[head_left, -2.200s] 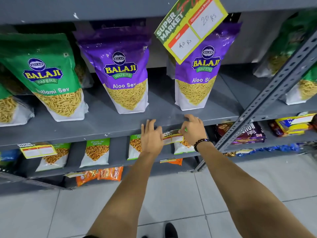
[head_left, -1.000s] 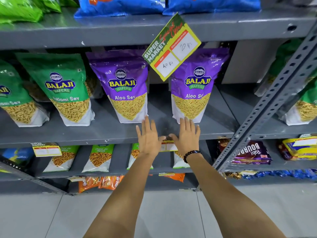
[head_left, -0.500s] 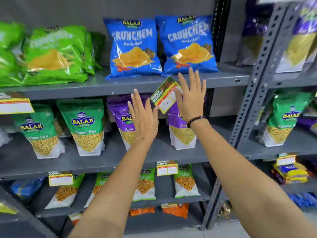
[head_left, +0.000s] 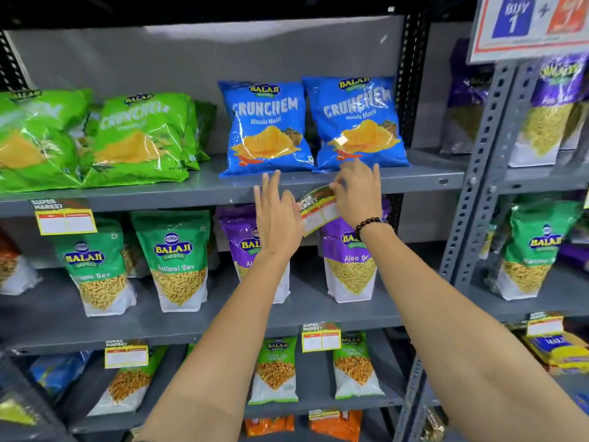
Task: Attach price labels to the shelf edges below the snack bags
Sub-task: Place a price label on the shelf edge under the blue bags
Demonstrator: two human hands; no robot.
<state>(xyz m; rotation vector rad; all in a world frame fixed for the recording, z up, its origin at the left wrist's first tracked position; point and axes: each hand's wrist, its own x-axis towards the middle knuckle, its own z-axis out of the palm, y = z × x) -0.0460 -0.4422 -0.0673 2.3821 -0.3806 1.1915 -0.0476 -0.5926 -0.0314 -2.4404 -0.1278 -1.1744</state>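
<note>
Both hands up from lower shelf; right hand (head_left: pixel 357 191) pinches tilted price label (head_left: pixel 317 209), left hand (head_left: pixel 275 215) spread beside. Thin, light, floppy card: grip edges, press flat on shelf edge (head_left: pixel 414 183).

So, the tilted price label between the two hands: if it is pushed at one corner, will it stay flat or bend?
The price label looks like thin glossy card, so it would probably flex. It hangs tilted from the shelf edge at the right hand, so it may swing easily. It is likely very light.
</note>
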